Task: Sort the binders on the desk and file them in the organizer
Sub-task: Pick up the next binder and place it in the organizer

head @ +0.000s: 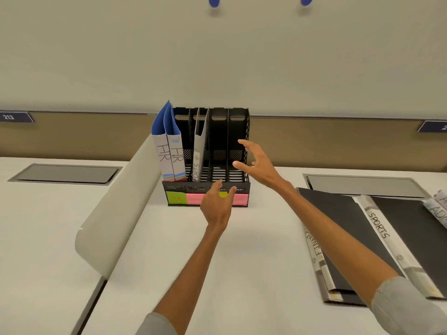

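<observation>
Binders sit in two groups: a pair of HR binders (169,153) stands at the left end of the black organizer (244,131), a grey SPORTS binder (200,151) leans in the slot next to them, and to the right of the organizer, flat on the worktop (242,250), lie a FINANCE binder (314,252), a second SPORTS binder (379,228) and, at the picture's edge, a third binder (437,209) whose spine label is cut off. The two slots at the organizer's right end look free. Neither hand holds anything. The left hand (216,204) hovers at the organizer's front lip, its fingers (217,183) loosely spread over the coloured sticky labels (176,198). The right hand (260,163) is raised beside the organizer's right wall, with fingers (244,142) spread wide. The step in hand seems to be reading the labels and choosing a slot for the next binder. To do it well, I would move the left hand clear so the pink labels it covers can be read, then match each spine to its label; the second SPORTS binder probably belongs with the grey one. Taking one binder at a time by the spine, standing it upright and sliding it in spine outward, while the other hand steadies the organizer, should keep the light frame from shifting or tipping.
</observation>
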{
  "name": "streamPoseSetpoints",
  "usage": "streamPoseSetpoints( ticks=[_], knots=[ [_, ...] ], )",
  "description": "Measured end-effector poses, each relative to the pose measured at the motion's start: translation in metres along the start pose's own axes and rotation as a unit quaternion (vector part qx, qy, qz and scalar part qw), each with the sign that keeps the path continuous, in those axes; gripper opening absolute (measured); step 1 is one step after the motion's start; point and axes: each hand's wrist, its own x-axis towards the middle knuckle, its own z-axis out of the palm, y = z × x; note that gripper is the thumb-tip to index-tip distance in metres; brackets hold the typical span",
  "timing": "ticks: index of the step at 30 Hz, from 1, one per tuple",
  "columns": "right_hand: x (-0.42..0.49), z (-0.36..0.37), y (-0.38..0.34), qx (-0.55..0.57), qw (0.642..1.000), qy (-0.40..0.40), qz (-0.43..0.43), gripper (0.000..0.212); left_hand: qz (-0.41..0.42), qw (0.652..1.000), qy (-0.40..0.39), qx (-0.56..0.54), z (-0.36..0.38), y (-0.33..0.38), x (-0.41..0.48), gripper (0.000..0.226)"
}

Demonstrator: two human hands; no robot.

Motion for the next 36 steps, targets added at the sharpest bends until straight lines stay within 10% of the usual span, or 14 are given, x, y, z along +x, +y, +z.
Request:
streamPoseSetpoints(
  ticks=[36],
  knots=[
    [-0.257,-0.292,0.254,-0.089,0.909,0.113,0.392,0.050,0.107,0.940,-0.318,0.051,0.291,0.167,-0.187,0.026]
  ],
)
